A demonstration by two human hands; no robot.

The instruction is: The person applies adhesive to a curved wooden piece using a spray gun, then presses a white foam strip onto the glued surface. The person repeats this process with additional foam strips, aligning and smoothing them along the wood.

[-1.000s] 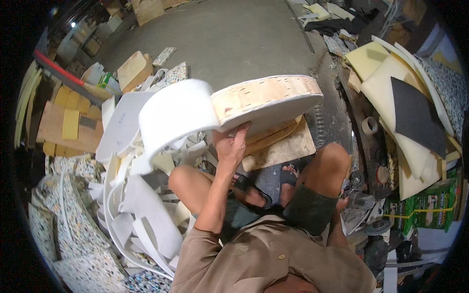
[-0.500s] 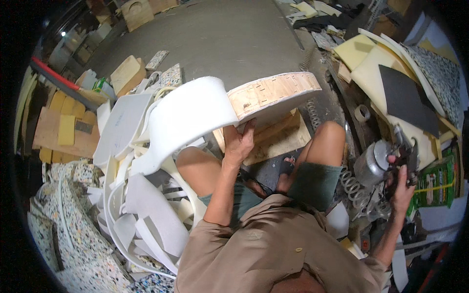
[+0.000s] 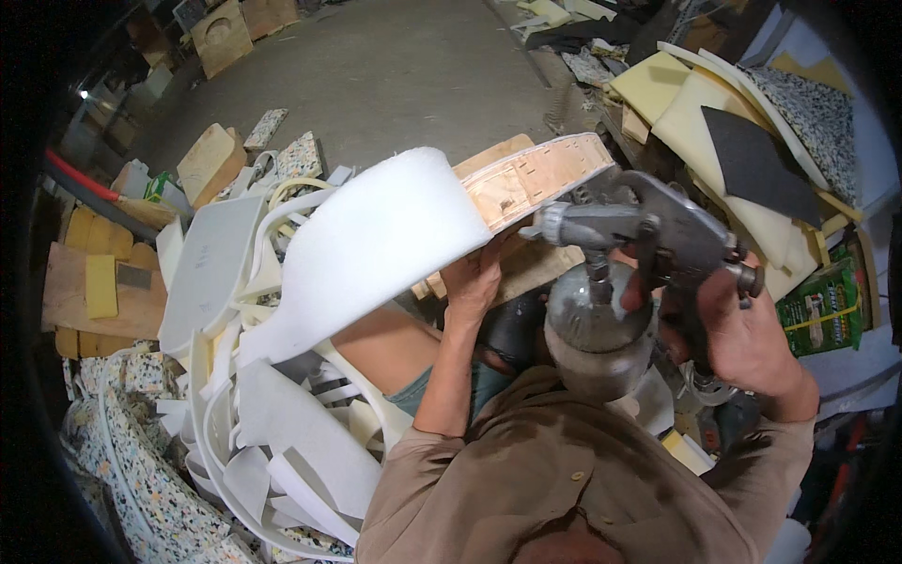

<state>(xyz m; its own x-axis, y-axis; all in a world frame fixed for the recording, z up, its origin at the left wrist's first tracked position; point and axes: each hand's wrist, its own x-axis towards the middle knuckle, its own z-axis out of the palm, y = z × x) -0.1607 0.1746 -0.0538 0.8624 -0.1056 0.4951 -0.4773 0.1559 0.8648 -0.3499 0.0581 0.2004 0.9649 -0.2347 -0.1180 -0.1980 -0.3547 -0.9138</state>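
Note:
My left hand point(image 3: 474, 282) grips the underside of a curved wooden panel point(image 3: 540, 174), holding it up in front of me. A long strip of white foam point(image 3: 362, 249) is laid over the panel's left part and droops down to the left. My right hand point(image 3: 742, 334) is closed on the handle of a grey metal spray gun point(image 3: 648, 235) with a round cup point(image 3: 592, 329) hanging below it. The gun's nozzle point(image 3: 545, 226) points left, close to the bare wooden end of the panel.
White foam offcuts point(image 3: 282, 442) pile up at my left. Speckled foam scraps point(image 3: 141, 461) lie lower left. Yellow foam and wood boards point(image 3: 94, 282) sit far left. Foam sheets, one black point(image 3: 752, 160), stack at the right beside a green package point(image 3: 822, 305). Concrete floor point(image 3: 395, 66) lies ahead.
My right hand has brought the spray gun up from the lower right to the panel's edge. The foam strip now drapes further over the panel, which my left hand still holds.

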